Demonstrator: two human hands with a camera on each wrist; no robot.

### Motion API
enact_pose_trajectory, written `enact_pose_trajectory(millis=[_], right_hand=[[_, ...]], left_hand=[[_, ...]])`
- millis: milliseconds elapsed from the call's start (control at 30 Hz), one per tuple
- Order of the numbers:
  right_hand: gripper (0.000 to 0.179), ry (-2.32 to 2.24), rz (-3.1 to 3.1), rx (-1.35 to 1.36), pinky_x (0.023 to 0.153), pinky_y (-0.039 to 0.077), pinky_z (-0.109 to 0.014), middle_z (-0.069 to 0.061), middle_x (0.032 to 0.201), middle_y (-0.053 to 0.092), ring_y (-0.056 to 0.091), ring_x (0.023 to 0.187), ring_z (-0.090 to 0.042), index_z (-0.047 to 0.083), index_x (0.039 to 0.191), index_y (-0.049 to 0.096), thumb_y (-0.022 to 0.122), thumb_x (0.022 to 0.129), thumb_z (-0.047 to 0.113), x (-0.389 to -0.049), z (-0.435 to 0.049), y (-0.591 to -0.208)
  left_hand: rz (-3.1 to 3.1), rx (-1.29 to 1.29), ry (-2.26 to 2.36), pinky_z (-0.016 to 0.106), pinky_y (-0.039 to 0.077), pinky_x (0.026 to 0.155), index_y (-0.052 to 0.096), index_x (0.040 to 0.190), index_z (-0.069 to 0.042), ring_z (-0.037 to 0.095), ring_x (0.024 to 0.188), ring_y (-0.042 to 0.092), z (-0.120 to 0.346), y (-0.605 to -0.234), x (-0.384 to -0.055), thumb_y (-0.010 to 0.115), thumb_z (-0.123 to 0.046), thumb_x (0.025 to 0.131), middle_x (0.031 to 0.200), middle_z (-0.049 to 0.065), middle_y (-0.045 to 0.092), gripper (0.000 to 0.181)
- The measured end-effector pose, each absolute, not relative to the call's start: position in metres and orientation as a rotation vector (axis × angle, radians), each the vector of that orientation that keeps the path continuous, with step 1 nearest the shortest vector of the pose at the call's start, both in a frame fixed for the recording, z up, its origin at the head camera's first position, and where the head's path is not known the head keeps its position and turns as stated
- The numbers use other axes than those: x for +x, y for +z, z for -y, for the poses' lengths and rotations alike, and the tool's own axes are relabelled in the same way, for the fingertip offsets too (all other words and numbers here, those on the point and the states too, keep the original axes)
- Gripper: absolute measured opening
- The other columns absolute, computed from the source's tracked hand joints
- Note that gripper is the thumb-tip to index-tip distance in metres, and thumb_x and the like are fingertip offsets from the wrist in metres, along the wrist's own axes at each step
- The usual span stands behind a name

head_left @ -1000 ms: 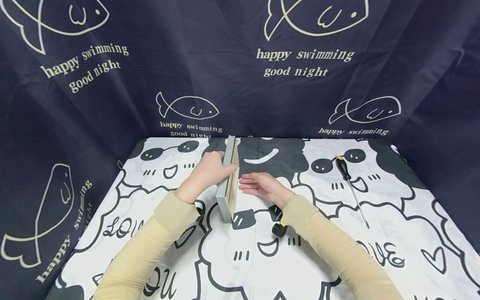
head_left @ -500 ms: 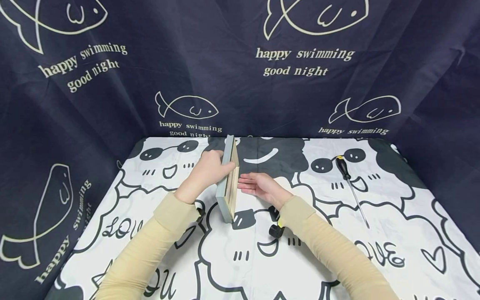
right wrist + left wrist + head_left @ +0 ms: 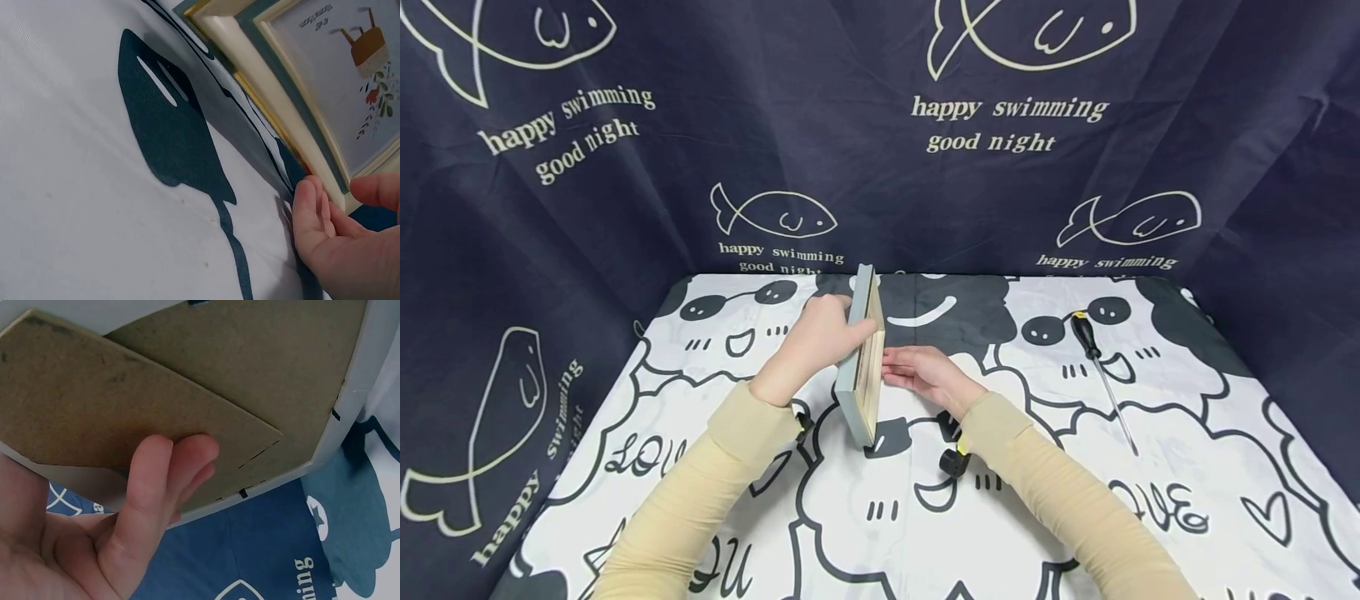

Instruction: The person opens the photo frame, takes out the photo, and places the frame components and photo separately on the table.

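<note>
A picture frame (image 3: 861, 375) stands on its edge, leaning slightly, with its grey side to the left and pale moulding to the right. My left hand (image 3: 829, 332) grips its upper edge, thumb over the pale side. In the left wrist view, its fingers (image 3: 147, 481) lie against the brown backing board (image 3: 300, 369) beside the fold-out stand (image 3: 94, 394). My right hand (image 3: 928, 375) reaches in from the right, fingers extended, fingertips right at the frame's lower edge. The right wrist view shows the printed picture (image 3: 369, 69) upside down, with the right thumb apart from the fingers.
A screwdriver (image 3: 1101, 375) with a black and yellow handle lies on the right of the patterned cloth (image 3: 1000, 542). Dark blue curtains (image 3: 880, 150) with fish drawings hang behind and to the sides of the table.
The picture frame has shifted slightly right with my left hand, its top a little higher. My right fingertips, apart from it before, now meet its edge in the head view.
</note>
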State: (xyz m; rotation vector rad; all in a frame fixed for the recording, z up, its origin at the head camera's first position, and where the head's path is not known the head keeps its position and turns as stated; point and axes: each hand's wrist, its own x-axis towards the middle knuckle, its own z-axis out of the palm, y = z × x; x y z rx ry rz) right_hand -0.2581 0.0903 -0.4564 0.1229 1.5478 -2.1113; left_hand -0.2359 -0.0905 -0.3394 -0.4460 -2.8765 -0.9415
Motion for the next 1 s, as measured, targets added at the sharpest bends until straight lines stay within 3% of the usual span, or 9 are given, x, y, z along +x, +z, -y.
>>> enact_pose_trajectory(millis=[267, 600, 800, 1000], right_hand=[[0.042, -2.121, -1.608, 0.082, 0.073, 0.053, -0.023, -0.002, 0.083, 0.065, 0.064, 0.076, -0.010, -0.016, 0.133, 0.038, 0.046, 0.094, -0.006, -0.260, -0.099, -0.460], [0.043, -2.120, -1.630, 0.087, 0.074, 0.054, -0.026, -0.002, 0.089, 0.065, 0.065, 0.080, -0.012, -0.012, 0.134, 0.038, 0.050, 0.094, -0.003, -0.257, -0.114, -0.450], [0.046, -2.112, -1.656, 0.118, 0.073, 0.055, -0.026, -0.002, 0.087, 0.066, 0.066, 0.079, -0.012, -0.012, 0.136, 0.037, 0.051, 0.093, -0.002, -0.257, -0.125, -0.444], [0.047, -2.084, -1.685, 0.119, 0.076, 0.055, -0.028, -0.003, 0.091, 0.065, 0.066, 0.081, -0.013, -0.011, 0.137, 0.034, 0.050, 0.094, -0.002, -0.256, -0.138, -0.438]], left_hand=[[2.847, -0.439, -0.994, 0.029, 0.040, 0.048, 0.056, 0.069, -0.012, 0.018, 0.056, 0.052, 0.087, -0.335, -0.233, 0.055, -0.031, 0.078, 0.056, 0.001, 0.052, 0.021], [2.801, -0.434, -1.097, 0.026, 0.037, 0.044, 0.054, 0.070, -0.011, 0.014, 0.050, 0.048, 0.084, -0.335, -0.233, 0.055, -0.026, 0.079, 0.053, -0.001, 0.044, 0.017], [2.818, -0.404, -1.215, 0.025, 0.040, 0.043, 0.063, 0.094, -0.004, 0.012, 0.047, 0.050, 0.081, -0.338, -0.234, 0.055, -0.026, 0.082, 0.054, 0.000, 0.051, 0.027], [2.823, -0.407, -1.308, 0.024, 0.045, 0.047, 0.058, 0.117, 0.001, 0.011, 0.051, 0.054, 0.077, -0.345, -0.237, 0.054, -0.028, 0.084, 0.057, 0.003, 0.058, 0.044]])
